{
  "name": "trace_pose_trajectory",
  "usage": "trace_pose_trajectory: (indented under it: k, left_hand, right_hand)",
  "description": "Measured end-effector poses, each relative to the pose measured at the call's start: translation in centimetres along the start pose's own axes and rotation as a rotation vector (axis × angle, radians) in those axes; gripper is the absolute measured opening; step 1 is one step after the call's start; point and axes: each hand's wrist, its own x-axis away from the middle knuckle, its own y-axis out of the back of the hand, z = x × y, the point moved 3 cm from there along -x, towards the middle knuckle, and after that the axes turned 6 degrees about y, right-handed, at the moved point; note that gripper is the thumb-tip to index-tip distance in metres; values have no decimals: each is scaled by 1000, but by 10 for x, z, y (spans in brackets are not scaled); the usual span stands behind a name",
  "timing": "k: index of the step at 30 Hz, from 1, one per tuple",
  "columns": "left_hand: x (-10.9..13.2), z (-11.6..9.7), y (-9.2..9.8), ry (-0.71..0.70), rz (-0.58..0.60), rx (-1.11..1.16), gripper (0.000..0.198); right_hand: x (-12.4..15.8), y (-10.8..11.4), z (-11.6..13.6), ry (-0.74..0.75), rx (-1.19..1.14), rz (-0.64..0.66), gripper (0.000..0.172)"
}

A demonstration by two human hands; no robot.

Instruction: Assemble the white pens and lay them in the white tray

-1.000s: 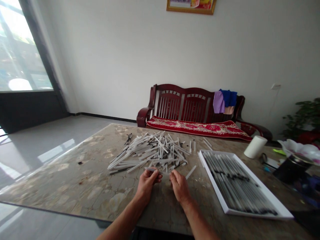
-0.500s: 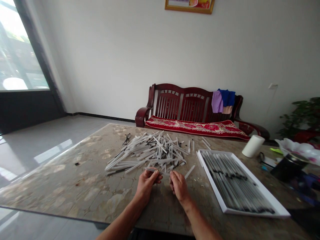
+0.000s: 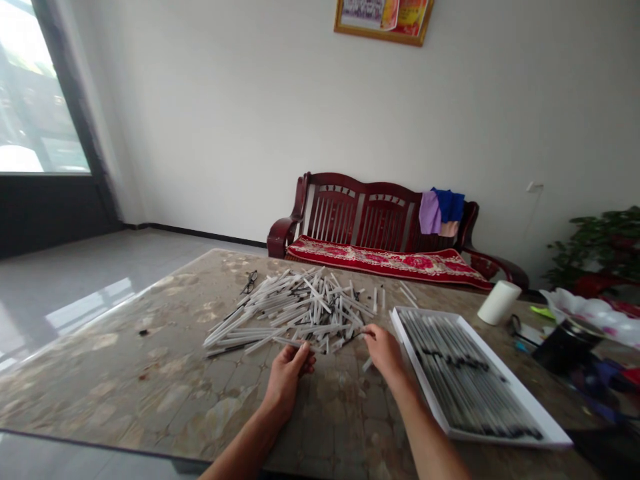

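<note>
My left hand (image 3: 287, 375) is closed in a pinch on a slim whitish tube (image 3: 316, 349), which lies almost level over the near edge of a pile. To its right, my right hand (image 3: 384, 350) pinches a thin dark stick (image 3: 354, 336) that points left toward the tube. Whether stick and tube touch, I cannot tell. The pile (image 3: 280, 305) is a loose heap of white tubes with some dark sticks among them. Right of my right hand, a shallow white box (image 3: 425, 387) holds rows of greyish translucent tubes with black ends.
Glasses (image 3: 249, 282) lie at the pile's far left. Beyond the box stand a white paper roll (image 3: 499, 303), a black cylindrical container (image 3: 569, 343) and a petal-edged bowl (image 3: 575, 307). A wooden bench (image 3: 360, 213) stands behind the patterned table (image 3: 165, 347).
My right hand has moved right and slightly up, away from my left hand, with a dark stick now showing at its fingertips. My left hand still pinches its tube. The view has shifted slightly.
</note>
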Motion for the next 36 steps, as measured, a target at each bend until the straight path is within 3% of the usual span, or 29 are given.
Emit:
trace_pose_trajectory:
  k: [3, 9, 16, 22, 27, 31, 36]
  left_hand:
    - [-2, 2, 0, 13, 3, 13, 45]
    - [-4, 6, 2, 28, 25, 30, 44]
    - [-4, 7, 1, 51, 55, 38, 42]
    - [-3, 6, -1, 54, 53, 30, 43]
    - [-3, 6, -1, 45, 46, 36, 46]
    - [-4, 7, 0, 16, 53, 2, 45]
    - [1, 2, -3, -127, 89, -158, 37]
  right_hand:
    - [-12, 0, 0, 56, 226, 78, 21]
    - [-16, -17, 12, 133, 271, 170, 19]
    - [-8, -8, 1, 144, 344, 191, 36]
    - [-7, 3, 3, 154, 499, 286, 10]
    - [-3, 6, 6, 213, 545, 272, 7]
    - [7, 4, 4, 191, 426, 177, 10]
    - [19, -2, 17, 214, -97, -47, 15]
